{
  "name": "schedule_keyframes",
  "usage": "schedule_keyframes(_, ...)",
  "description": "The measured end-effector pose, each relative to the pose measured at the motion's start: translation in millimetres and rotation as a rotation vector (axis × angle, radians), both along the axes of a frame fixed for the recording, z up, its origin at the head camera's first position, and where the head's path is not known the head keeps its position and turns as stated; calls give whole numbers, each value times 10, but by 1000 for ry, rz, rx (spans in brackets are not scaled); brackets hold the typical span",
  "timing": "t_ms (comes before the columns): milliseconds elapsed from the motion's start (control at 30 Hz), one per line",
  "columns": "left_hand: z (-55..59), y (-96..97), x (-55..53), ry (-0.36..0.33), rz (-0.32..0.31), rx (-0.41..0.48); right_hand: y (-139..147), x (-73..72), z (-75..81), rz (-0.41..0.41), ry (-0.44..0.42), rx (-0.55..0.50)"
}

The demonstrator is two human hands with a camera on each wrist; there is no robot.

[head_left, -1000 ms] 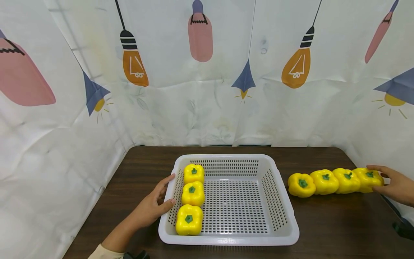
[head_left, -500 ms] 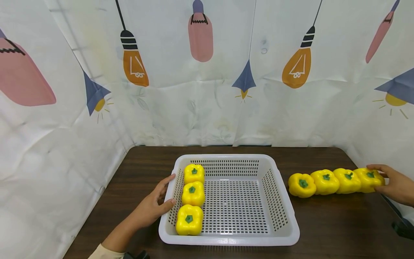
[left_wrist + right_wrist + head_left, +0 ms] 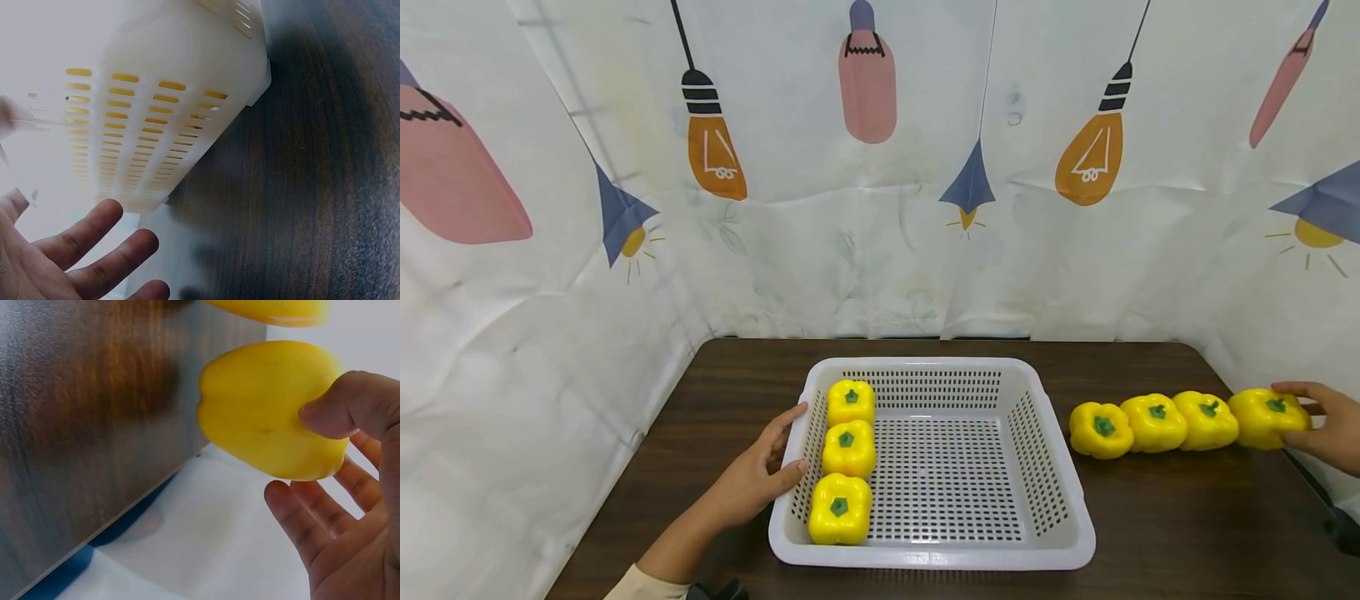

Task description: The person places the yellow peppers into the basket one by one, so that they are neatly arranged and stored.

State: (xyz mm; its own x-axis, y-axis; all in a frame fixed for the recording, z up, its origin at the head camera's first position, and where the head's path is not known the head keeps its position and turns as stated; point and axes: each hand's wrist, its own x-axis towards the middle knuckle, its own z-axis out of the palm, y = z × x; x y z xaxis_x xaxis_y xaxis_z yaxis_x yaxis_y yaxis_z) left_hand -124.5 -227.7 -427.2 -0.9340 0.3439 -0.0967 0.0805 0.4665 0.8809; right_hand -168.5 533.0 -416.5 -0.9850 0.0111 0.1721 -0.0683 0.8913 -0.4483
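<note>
My right hand [image 3: 1330, 423] pinches a yellow bell pepper [image 3: 1262, 418] with a green stem, at the right end of a row. In the right wrist view the thumb presses one side of this pepper [image 3: 262, 406], just over the table's edge, with the fingers behind and below. Three more yellow bell peppers [image 3: 1153, 423] stand to its left. My left hand [image 3: 752, 475] rests on the left rim of a white perforated basket [image 3: 932, 557], index fingertip and thumb at the rim. In the left wrist view other fingers [image 3: 100, 219] spread loosely beside the basket wall.
Inside the basket, three yellow bell peppers [image 3: 847, 448] stand in a column along the left wall. The dark wooden table [image 3: 1180, 517] bears everything. A white printed curtain [image 3: 880, 267] hangs behind and at both sides.
My right hand has shifted slightly right with the end pepper, which now sits a little apart from its former place. The left hand and basket have stayed still.
</note>
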Motion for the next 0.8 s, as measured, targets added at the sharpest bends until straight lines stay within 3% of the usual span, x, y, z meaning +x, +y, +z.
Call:
schedule_keyframes(133,-8,-1,1,-3,-7,9,16,7,-1,22,122,-30)
schedule_keyframes(233,-11,-3,1,-2,-16,11,46,-7,5,3,158,-45)
schedule_keyframes(800,-7,4,-4,-4,-6,1,-73,-81,353,11,219,-34)
